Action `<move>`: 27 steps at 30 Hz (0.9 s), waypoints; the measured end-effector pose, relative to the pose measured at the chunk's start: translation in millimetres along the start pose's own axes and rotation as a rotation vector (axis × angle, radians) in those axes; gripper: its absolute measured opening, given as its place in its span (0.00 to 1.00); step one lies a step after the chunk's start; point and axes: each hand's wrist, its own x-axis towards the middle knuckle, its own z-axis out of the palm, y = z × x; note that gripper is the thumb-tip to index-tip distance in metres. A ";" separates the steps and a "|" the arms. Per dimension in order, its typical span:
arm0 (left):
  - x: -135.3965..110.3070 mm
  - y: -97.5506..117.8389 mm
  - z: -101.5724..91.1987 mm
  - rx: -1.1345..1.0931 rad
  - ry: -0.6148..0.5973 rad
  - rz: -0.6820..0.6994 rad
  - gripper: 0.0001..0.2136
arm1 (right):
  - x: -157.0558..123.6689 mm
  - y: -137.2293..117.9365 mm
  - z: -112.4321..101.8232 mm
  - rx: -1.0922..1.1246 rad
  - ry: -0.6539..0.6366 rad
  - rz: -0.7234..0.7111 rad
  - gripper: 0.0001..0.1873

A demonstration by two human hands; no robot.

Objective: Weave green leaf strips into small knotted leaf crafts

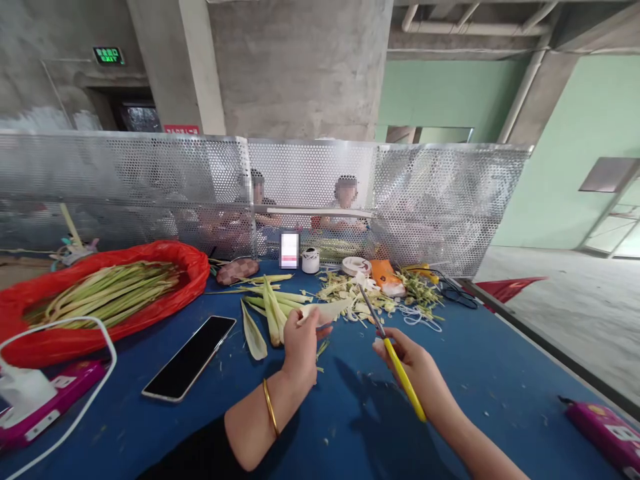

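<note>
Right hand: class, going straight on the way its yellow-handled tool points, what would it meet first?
Likely the heap of pale leaf scraps just beyond the tip of the yellow-handled tool, with a white roll behind it. Depth is unclear; the right hand may pass above them.

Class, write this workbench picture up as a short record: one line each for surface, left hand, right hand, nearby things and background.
Surface: blue table
Left hand: left hand pinches a pale leaf strip
Right hand: right hand grips a yellow-handled tool, metal tip toward the strip
Nearby: black phone; red bag of green stalks; trimmings pile
Background: perforated metal screen, people seated behind it
</note>
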 end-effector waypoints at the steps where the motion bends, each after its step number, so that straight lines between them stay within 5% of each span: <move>1: 0.4 4.4 -0.9 0.006 -0.015 -0.017 0.10 | 2.9 1.7 -6.0 -0.142 0.017 0.005 0.26; 7: -12.7 26.6 -10.6 0.098 -0.217 -0.184 0.09 | 21.3 25.0 -24.9 -0.801 -0.081 0.030 0.21; 13: -28.2 22.6 -22.5 0.226 -0.366 -0.313 0.10 | 19.7 40.6 -21.9 -0.897 -0.143 -0.011 0.23; 18: -30.3 26.2 -23.1 0.324 -0.558 -0.288 0.08 | 13.9 30.4 -34.5 -0.965 -0.133 -0.002 0.19; 21: -31.1 31.4 -23.6 0.392 -0.665 -0.264 0.07 | 15.0 4.3 -36.9 -0.801 -0.048 0.009 0.17; 23: -31.8 33.3 -25.0 0.444 -0.728 -0.235 0.07 | 15.6 -20.5 -28.9 -0.424 -0.039 -0.068 0.20; 25: -32.2 33.1 -27.3 0.507 -0.782 -0.197 0.07 | 15.0 -44.4 -13.5 -0.007 -0.201 -0.145 0.19; 27: -31.5 31.2 -30.2 0.572 -0.817 -0.176 0.08 | 13.1 -60.3 4.7 0.163 -0.343 -0.174 0.19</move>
